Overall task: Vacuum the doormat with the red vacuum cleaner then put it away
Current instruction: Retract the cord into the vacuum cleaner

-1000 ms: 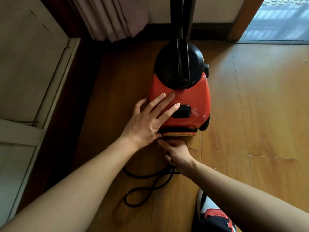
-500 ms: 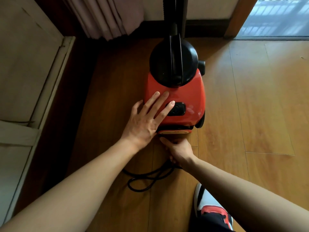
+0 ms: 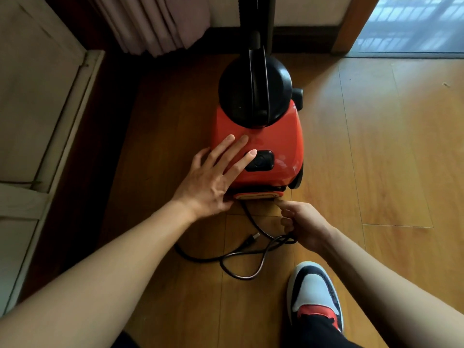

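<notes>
The red vacuum cleaner [image 3: 261, 144] sat on the wooden floor [image 3: 376, 159] in front of me, near the curtain [image 3: 155, 23] and the wall. My left hand [image 3: 213, 179] lay flat and open on its casing, fingers spread beside the black switch [image 3: 259, 160], I think to keep it from rolling. My right hand [image 3: 305, 226] was closed around the black cord [image 3: 241, 257] just behind the machine, the slack looped on the floor with its plug [image 3: 252, 238] lying free. No doormat was in view.

Home, wooden floor [image 3: 376, 159], curtain [image 3: 155, 23]
</notes>
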`<state>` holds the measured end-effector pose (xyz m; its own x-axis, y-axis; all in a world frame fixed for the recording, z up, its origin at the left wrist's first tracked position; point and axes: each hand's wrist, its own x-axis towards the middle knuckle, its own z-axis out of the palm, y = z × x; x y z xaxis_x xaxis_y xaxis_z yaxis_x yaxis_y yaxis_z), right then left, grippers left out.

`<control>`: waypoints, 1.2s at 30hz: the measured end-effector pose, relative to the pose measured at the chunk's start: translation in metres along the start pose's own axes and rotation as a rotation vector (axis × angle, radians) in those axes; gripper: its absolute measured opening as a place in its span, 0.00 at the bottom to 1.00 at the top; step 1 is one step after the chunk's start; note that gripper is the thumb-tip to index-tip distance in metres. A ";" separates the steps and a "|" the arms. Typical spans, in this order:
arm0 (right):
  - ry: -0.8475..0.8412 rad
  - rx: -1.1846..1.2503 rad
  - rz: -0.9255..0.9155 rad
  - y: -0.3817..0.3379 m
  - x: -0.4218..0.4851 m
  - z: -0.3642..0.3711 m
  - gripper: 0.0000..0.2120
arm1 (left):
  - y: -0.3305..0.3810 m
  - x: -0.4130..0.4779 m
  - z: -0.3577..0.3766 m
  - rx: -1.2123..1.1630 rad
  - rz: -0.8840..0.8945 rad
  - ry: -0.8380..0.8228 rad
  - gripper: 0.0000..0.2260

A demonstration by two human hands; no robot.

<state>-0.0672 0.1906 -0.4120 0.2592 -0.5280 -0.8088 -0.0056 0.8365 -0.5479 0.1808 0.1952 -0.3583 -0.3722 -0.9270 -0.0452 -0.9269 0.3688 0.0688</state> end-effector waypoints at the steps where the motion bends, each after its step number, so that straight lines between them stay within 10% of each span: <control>1: -0.002 0.023 0.012 -0.001 -0.002 -0.005 0.10 | -0.001 0.000 -0.001 -0.012 0.004 -0.011 0.59; 9: -0.120 0.104 -0.009 -0.035 -0.033 -0.013 0.12 | 0.010 -0.001 0.001 -0.117 -0.035 0.078 0.54; 17: -0.646 0.088 -0.066 -0.049 -0.082 0.018 0.21 | 0.005 0.001 -0.009 -0.253 0.013 0.107 0.39; 25: -0.454 -0.418 -0.134 -0.037 -0.062 0.071 0.18 | -0.017 0.001 -0.055 -0.343 0.023 -0.198 0.24; 36: -0.343 -0.411 -0.325 -0.004 -0.065 0.075 0.09 | 0.013 -0.005 -0.034 -0.145 -0.065 -0.091 0.41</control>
<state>-0.0117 0.2323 -0.3417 0.6053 -0.6117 -0.5093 -0.2273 0.4803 -0.8471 0.1720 0.2019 -0.3232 -0.3202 -0.9364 -0.1440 -0.9353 0.2882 0.2052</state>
